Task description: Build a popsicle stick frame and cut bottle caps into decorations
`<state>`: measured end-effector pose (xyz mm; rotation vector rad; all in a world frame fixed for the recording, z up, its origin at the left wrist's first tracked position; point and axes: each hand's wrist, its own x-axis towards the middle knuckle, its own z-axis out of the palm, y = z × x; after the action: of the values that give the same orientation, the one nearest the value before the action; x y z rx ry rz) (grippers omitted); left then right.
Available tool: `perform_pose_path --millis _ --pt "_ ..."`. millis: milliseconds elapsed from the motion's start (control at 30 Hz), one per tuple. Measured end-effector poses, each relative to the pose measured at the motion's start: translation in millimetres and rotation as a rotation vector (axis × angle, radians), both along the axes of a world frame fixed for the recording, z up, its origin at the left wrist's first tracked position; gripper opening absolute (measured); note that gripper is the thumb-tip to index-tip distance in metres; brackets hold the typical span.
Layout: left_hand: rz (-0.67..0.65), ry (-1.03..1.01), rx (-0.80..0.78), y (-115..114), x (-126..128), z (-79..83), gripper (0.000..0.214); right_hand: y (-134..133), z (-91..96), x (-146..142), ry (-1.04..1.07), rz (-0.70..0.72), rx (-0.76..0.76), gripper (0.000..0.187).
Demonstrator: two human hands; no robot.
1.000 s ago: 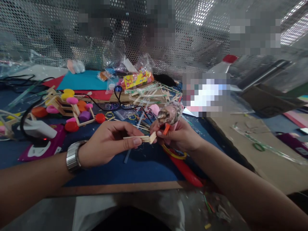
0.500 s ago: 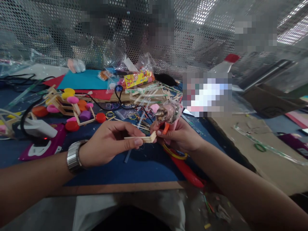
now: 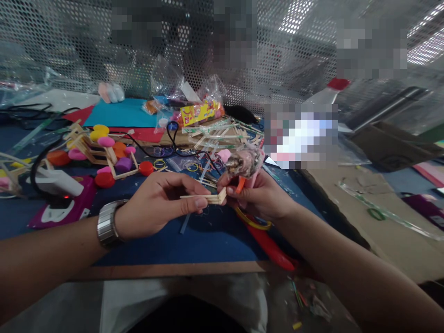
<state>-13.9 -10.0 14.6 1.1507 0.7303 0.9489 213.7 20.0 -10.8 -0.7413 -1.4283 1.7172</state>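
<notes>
My left hand (image 3: 163, 201), with a metal watch (image 3: 108, 224) on its wrist, pinches a small piece of joined wooden sticks (image 3: 213, 199) between thumb and fingers. My right hand (image 3: 265, 196) is wrapped round a pink glue gun (image 3: 248, 162) with an orange trigger (image 3: 240, 185). Its glue-crusted nozzle points left, above the sticks. The right thumb and forefinger also touch the bent right end of the stick piece. The glue gun's grip is mostly hidden by the hand. Below the right hand lie scissors with red handles (image 3: 272, 249) and a yellow ring (image 3: 255, 222).
At left stands a stick model with coloured discs (image 3: 100, 148), near a purple power strip (image 3: 62, 203) with a white plug. Behind are loose sticks (image 3: 222, 134), a yellow-labelled bag (image 3: 199, 113) and blue paper (image 3: 120, 113). Cardboard (image 3: 340, 208) lies at right; black cables cross the table.
Both hands keep their holds on the stick piece and glue gun. The view has shifted very slightly; little else differs.
</notes>
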Motion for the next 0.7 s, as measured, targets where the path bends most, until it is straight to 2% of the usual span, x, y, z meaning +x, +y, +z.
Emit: perform_pose_path --millis 167,700 --pt "-0.012 0.002 0.014 -0.6 -0.3 0.1 0.015 -0.6 -2.3 0.4 -0.016 -0.026 0.009 0.023" --pt "-0.017 0.021 0.032 -1.0 -1.4 -3.5 0.011 -3.5 -1.5 -0.9 -0.076 -0.125 0.017 0.027"
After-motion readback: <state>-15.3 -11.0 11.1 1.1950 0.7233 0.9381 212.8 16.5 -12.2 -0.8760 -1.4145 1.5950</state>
